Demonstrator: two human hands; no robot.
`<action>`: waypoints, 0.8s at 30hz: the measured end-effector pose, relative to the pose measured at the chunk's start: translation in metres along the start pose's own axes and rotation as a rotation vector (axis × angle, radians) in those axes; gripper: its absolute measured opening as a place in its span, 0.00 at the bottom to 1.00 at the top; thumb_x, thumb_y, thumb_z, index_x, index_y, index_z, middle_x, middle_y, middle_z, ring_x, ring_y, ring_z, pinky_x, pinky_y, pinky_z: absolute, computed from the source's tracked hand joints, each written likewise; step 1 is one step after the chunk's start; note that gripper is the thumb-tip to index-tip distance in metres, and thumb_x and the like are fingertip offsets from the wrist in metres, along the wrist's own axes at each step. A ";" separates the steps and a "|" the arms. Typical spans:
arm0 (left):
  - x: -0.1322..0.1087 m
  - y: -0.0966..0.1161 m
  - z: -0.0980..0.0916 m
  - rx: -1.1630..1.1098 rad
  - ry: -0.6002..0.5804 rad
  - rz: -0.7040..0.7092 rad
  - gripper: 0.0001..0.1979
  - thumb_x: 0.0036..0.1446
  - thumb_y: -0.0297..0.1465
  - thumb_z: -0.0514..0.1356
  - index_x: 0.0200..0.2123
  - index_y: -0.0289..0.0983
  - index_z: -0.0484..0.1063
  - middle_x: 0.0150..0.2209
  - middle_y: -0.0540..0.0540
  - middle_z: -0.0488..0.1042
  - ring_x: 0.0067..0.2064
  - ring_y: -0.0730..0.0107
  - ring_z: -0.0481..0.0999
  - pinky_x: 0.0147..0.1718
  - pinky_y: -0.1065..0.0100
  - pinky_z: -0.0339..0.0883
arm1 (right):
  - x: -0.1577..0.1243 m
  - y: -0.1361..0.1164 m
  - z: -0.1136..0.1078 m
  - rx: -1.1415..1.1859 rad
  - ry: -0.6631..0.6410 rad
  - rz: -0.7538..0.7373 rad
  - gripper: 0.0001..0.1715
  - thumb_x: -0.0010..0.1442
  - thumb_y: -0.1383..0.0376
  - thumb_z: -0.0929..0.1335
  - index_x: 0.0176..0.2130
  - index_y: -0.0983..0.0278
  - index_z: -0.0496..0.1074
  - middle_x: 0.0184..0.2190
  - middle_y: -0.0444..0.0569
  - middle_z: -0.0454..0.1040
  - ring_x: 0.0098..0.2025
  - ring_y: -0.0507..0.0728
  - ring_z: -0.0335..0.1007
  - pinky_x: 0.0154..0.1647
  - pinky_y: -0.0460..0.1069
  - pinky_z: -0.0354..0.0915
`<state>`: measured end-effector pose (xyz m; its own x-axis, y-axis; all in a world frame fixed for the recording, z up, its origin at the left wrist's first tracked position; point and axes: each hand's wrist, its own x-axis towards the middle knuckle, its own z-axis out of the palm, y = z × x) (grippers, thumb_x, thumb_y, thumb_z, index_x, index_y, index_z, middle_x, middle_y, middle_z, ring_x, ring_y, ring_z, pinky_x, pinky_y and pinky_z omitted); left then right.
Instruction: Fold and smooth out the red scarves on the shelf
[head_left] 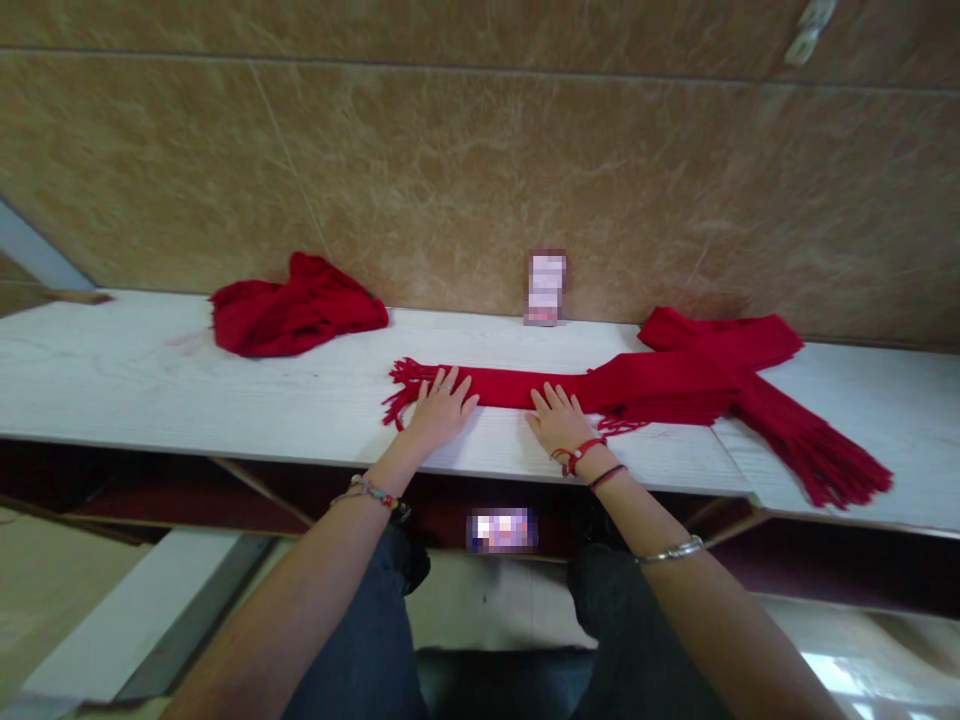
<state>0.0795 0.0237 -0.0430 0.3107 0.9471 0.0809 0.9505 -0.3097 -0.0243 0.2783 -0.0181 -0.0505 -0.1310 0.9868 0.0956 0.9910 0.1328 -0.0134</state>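
A long red fringed scarf [502, 386] lies stretched flat along a white wooden table [187, 385]. My left hand [439, 408] rests palm down on its left fringed end, fingers spread. My right hand [559, 418] lies flat on the scarf's middle, fingers apart. To the right, the scarf runs into a heap of red scarves [720, 370], one of which trails its fringe [844, 470] toward the table's front edge. Both wrists wear bracelets.
A crumpled red scarf [292, 308] sits at the back left of the table. A small blurred card [545, 288] stands against the brown marble wall [480, 160]. Under the table show dark shelves, and my knees in dark trousers.
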 end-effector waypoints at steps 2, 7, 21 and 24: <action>0.001 -0.002 -0.001 0.008 0.013 0.073 0.28 0.66 0.40 0.38 0.63 0.34 0.54 0.66 0.40 0.50 0.67 0.56 0.47 0.62 0.54 0.46 | 0.004 0.001 0.000 0.006 -0.013 -0.012 0.30 0.65 0.58 0.55 0.62 0.67 0.57 0.64 0.59 0.53 0.65 0.65 0.48 0.62 0.61 0.50; 0.009 -0.006 -0.005 0.024 0.038 0.168 0.25 0.66 0.38 0.39 0.62 0.38 0.57 0.66 0.41 0.49 0.67 0.59 0.47 0.62 0.56 0.45 | 0.016 0.003 -0.005 0.032 -0.095 -0.061 0.32 0.64 0.59 0.57 0.63 0.69 0.56 0.64 0.61 0.53 0.64 0.66 0.49 0.61 0.60 0.51; 0.016 -0.012 -0.003 0.000 -0.065 0.208 0.28 0.66 0.43 0.40 0.64 0.38 0.52 0.66 0.38 0.47 0.66 0.55 0.47 0.61 0.53 0.46 | 0.030 0.010 -0.005 -0.002 -0.110 -0.204 0.27 0.64 0.66 0.58 0.60 0.71 0.60 0.62 0.62 0.56 0.64 0.61 0.51 0.59 0.56 0.57; 0.018 -0.012 0.002 0.002 -0.087 0.189 0.28 0.66 0.43 0.40 0.65 0.38 0.51 0.66 0.38 0.46 0.67 0.53 0.46 0.61 0.52 0.44 | 0.033 0.013 -0.003 0.007 -0.116 -0.228 0.28 0.63 0.67 0.58 0.61 0.72 0.59 0.63 0.62 0.56 0.65 0.60 0.49 0.61 0.55 0.54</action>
<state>0.0738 0.0450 -0.0431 0.4825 0.8758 -0.0117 0.8752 -0.4826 -0.0330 0.2870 0.0156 -0.0442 -0.3534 0.9353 -0.0184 0.9355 0.3532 -0.0119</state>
